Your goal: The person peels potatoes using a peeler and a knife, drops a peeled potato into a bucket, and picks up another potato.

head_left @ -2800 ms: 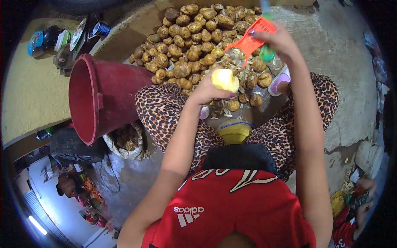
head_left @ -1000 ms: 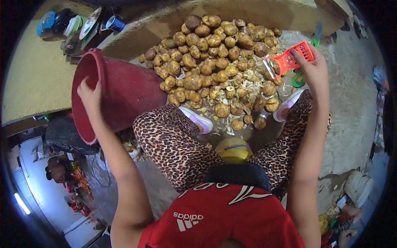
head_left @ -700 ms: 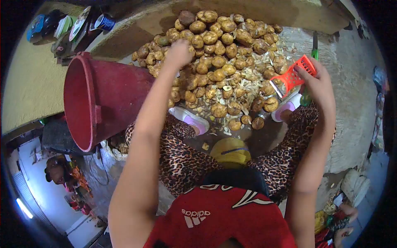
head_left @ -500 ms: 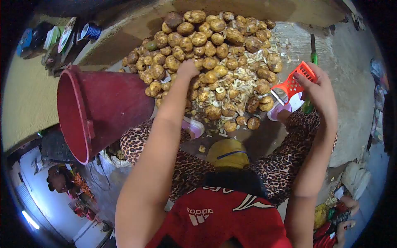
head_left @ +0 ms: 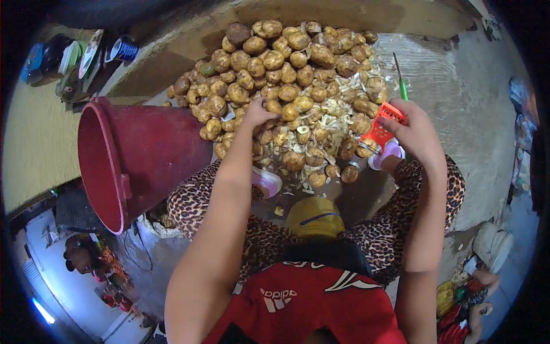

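Observation:
My left hand (head_left: 259,113) is at the near left of a heap of potatoes (head_left: 274,59), its thumb and fingers curved around one potato (head_left: 274,107). The far fingertips are partly hidden. My right hand (head_left: 417,127) grips an orange peeler (head_left: 377,133) with grater holes, its metal blade end pointing down and left. A green-handled knife (head_left: 403,90) sticks up out of the same hand, blade away from me. Pale peelings (head_left: 344,109) lie among the potatoes at the heap's right side.
A large maroon bucket (head_left: 154,149) lies on its side at the left, mouth facing left. A yellow container (head_left: 312,215) stands between my legs. Other people are at the lower left and lower right edges. A low wall runs behind the heap.
My left hand has drawn back slightly toward me, and its thumb now shows beside a potato. The right hand has moved left and a little down with the peeler and knife.

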Demonstrator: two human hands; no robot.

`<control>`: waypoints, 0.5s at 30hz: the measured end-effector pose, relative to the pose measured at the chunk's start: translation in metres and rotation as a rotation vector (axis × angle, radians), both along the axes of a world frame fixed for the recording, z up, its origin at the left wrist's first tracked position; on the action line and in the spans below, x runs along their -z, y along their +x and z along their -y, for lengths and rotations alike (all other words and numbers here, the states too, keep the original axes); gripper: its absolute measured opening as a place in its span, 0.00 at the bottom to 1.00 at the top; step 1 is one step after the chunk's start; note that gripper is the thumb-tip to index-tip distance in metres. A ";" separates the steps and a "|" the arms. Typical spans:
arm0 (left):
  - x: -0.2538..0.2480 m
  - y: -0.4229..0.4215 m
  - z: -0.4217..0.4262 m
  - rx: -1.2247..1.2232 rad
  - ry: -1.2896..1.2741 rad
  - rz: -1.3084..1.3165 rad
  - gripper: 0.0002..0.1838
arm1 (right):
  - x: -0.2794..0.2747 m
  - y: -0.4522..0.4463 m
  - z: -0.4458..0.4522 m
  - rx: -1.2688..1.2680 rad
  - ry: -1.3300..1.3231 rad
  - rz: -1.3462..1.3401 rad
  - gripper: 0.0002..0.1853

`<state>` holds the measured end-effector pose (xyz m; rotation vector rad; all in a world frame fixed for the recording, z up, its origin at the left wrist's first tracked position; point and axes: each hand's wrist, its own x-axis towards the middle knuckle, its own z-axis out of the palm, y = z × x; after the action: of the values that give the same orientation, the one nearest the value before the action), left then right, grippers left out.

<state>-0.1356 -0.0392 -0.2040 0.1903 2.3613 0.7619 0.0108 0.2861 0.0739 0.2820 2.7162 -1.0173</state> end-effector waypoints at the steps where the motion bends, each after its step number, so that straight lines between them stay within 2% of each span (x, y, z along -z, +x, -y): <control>1: -0.001 0.008 0.000 -0.131 0.279 0.079 0.44 | 0.001 0.000 0.001 -0.011 0.010 -0.013 0.11; 4: -0.036 0.028 0.000 -0.538 0.966 0.491 0.39 | -0.002 0.002 0.002 -0.026 -0.015 -0.032 0.11; 6: -0.078 0.035 0.001 -0.451 1.208 0.588 0.37 | 0.000 0.003 0.004 -0.019 -0.106 -0.009 0.12; 9: -0.139 0.047 -0.006 -0.319 1.488 0.674 0.36 | 0.003 0.005 0.008 -0.095 -0.080 0.064 0.12; 12: -0.198 0.070 -0.009 -0.366 1.451 0.604 0.33 | 0.014 0.013 0.021 -0.203 -0.039 -0.051 0.11; 13: -0.209 0.081 -0.010 -0.409 1.333 0.485 0.31 | 0.003 0.017 0.031 -0.224 -0.020 -0.032 0.12; 15: -0.235 0.107 -0.010 -0.402 1.257 0.329 0.34 | 0.012 0.024 0.043 -0.310 0.026 -0.065 0.13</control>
<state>-0.0289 -0.0288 0.0305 0.0846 1.3198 2.1832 0.0351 0.2434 0.0620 -0.1669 2.7166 -0.9158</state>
